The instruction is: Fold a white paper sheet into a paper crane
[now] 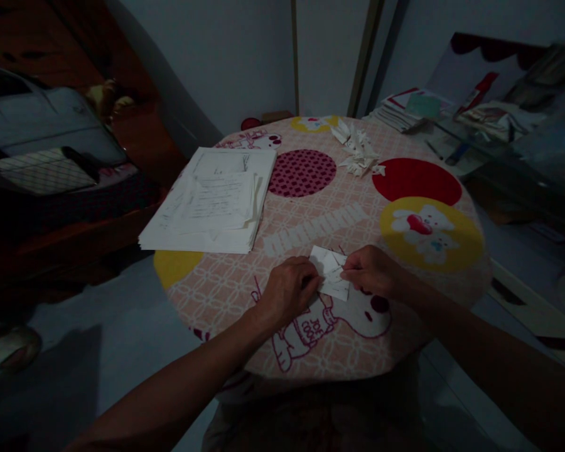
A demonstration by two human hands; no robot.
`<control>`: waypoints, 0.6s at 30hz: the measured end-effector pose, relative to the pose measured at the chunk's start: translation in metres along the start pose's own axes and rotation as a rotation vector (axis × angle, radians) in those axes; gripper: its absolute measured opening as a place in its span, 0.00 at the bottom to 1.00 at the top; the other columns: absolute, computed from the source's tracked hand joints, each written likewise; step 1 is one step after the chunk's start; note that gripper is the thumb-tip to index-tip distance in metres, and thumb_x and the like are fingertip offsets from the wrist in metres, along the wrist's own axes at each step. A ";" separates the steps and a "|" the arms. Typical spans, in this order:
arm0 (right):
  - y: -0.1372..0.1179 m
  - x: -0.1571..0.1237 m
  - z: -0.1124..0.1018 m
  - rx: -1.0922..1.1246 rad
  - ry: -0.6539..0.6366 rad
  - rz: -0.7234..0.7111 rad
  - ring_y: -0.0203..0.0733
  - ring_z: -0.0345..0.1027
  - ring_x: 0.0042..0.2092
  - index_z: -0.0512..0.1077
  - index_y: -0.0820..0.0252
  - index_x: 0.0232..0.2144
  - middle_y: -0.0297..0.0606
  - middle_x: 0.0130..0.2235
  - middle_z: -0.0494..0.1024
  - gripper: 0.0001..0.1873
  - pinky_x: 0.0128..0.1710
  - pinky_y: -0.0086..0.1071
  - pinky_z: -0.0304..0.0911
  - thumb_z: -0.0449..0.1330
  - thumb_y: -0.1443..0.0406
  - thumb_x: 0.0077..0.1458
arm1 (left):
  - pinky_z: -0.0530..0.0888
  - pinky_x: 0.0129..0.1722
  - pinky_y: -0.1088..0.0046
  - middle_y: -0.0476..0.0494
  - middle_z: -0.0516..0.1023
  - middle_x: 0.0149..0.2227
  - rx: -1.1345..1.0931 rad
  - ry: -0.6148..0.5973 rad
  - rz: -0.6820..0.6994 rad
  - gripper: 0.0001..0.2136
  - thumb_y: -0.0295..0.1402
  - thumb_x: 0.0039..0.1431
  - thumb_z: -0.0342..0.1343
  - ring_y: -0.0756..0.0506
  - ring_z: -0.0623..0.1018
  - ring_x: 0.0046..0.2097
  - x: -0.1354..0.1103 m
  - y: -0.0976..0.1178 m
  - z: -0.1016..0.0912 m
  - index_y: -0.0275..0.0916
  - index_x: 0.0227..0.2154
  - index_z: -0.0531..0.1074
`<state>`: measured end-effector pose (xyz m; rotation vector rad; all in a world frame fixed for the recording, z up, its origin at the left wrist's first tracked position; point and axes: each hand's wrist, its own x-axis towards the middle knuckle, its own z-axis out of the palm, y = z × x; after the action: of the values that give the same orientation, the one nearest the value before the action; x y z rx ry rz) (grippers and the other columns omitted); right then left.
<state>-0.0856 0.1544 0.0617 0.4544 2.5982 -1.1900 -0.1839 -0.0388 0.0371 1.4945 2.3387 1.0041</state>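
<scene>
on patterned tablecloth, folded paper is gripped by left hand and right hand at opposite edges, best creased evenly

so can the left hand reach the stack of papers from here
Probably yes: the stack of papers lies ahead and left of the left hand, with only tablecloth showing between them.
</scene>
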 end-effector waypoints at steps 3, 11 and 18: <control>0.003 0.002 0.004 -0.004 0.044 0.039 0.32 0.63 0.19 0.72 0.63 0.21 0.34 0.17 0.72 0.09 0.19 0.25 0.52 0.58 0.65 0.50 | 0.71 0.35 0.69 0.45 0.73 0.30 0.016 0.010 -0.035 0.06 0.27 0.57 0.56 0.46 0.73 0.35 0.002 0.002 0.002 0.36 0.25 0.72; 0.000 0.003 0.007 -0.080 0.116 0.051 0.32 0.63 0.20 0.73 0.63 0.20 0.33 0.17 0.71 0.08 0.20 0.26 0.52 0.60 0.66 0.49 | 0.71 0.34 0.69 0.44 0.70 0.31 0.078 0.011 -0.071 0.06 0.27 0.56 0.55 0.47 0.71 0.34 0.003 0.007 0.004 0.36 0.24 0.68; 0.000 0.004 0.008 -0.130 0.124 0.041 0.33 0.63 0.21 0.73 0.63 0.21 0.33 0.17 0.70 0.08 0.21 0.27 0.51 0.60 0.66 0.50 | 0.71 0.35 0.68 0.43 0.69 0.32 0.118 -0.017 -0.069 0.06 0.27 0.57 0.55 0.47 0.71 0.34 0.004 0.005 0.005 0.35 0.25 0.69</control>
<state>-0.0885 0.1488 0.0558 0.5683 2.7357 -1.0015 -0.1797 -0.0324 0.0370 1.4453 2.4581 0.8480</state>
